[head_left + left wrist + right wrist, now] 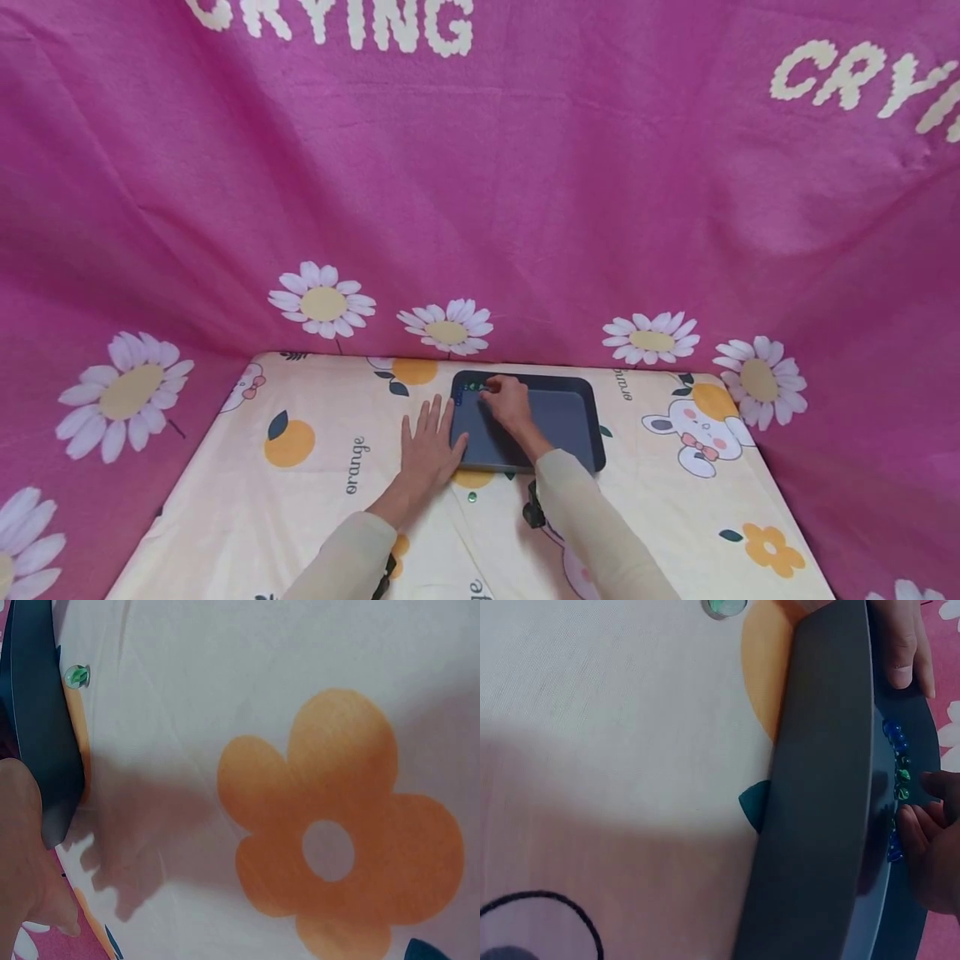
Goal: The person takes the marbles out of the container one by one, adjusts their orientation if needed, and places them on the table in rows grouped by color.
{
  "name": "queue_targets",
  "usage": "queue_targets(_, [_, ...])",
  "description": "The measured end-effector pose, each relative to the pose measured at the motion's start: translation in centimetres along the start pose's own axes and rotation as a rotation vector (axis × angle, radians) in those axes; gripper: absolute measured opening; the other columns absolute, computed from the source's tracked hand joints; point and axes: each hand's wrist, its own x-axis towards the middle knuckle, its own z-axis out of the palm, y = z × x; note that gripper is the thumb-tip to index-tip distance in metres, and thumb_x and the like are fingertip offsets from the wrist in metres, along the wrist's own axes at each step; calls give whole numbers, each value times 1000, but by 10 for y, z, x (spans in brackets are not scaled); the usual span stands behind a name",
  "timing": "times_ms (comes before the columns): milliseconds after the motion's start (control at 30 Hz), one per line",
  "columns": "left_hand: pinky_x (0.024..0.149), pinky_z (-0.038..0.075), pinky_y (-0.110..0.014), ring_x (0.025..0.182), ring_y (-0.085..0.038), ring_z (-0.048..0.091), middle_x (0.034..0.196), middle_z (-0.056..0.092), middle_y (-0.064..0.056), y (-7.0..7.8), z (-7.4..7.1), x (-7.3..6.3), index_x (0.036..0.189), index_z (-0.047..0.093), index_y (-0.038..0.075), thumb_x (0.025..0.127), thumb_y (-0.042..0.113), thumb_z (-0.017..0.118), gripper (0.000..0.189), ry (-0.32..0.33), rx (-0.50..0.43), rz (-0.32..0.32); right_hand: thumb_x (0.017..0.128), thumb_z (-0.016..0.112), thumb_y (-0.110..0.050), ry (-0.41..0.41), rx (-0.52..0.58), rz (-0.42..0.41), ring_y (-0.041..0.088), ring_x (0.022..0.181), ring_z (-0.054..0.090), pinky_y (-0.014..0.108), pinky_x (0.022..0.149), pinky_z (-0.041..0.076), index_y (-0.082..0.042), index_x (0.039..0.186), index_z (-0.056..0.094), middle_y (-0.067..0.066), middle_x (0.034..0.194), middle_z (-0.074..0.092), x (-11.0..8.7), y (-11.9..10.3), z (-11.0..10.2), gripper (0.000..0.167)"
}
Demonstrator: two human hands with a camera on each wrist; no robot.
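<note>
Cream cloth [667, 508] covers the tabletop, printed with oranges, rabbits and flowers. Nearest to the person, two pale sleeves [600, 529] reach forward over it, a small dark device [533, 508] strapped at the right wrist. Beyond the sleeves, one loose green marble [472, 497] lies on the cloth, just short of the tray's near side.

Next out: a dark, shallow rectangular tray [558, 425], long side toward the person. Left hand [427, 454] lies at its left end — fingers straight and spread, thumb out toward the near left corner, nothing held. Right hand [510, 404] is over the tray interior, fingers bent, thumb and fingertips down at the far side. Whether they pinch a marble, I cannot tell.

At those fingertips, green marbles [903, 777] sit in a row along the tray's far side; blue marbles [895, 737] continue toward the left corner, close together.

Farthest: a magenta drape [525, 208] hangs behind the table — white daisies [447, 328] low down, pale lettering [405, 25] reading "CRYING" above.
</note>
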Motion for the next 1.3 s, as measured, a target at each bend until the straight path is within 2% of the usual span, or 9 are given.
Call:
queue_targets(200, [117,9,-60,151,-32,12,165,17,-11,-1,2,2,160,24,14,101,57,42,75,2,4,-8,86,78,-11,24,-9,10,26,89,70,41,84,55,1,108,75,11,92,74,1,0,5,25])
queue_targets(433, [117,9,-60,151,-32,12,165,16,-12,2,2,3,160,23,14,101,57,40,75,-5,-9,-2,86,79,-15,29,-28,63,25,90,69,40,85,54,1,109,74,10,93,74,2,1,11,28])
queue_targets(767, [117,9,-60,150,-33,13,165,18,-13,1,2,0,159,25,13,101,54,44,75,7,-33,-4,87,77,-10,50,-33,56,26,86,68,43,83,55,4,105,74,12,89,72,4,-1,17,23])
queue_targets(1000, [117,9,-61,150,-34,14,164,19,-13,-1,3,1,159,26,13,101,54,45,74,21,-51,-1,86,77,-10,102,-73,52,26,82,69,42,79,56,2,101,75,10,83,72,7,0,23,20])
queue_targets(1300, [117,9,-61,150,-33,13,165,17,-12,-2,6,2,160,24,13,101,55,44,75,10,-33,0,86,78,-13,118,-74,80,28,86,70,43,82,55,1,101,76,12,86,74,7,-1,26,20])
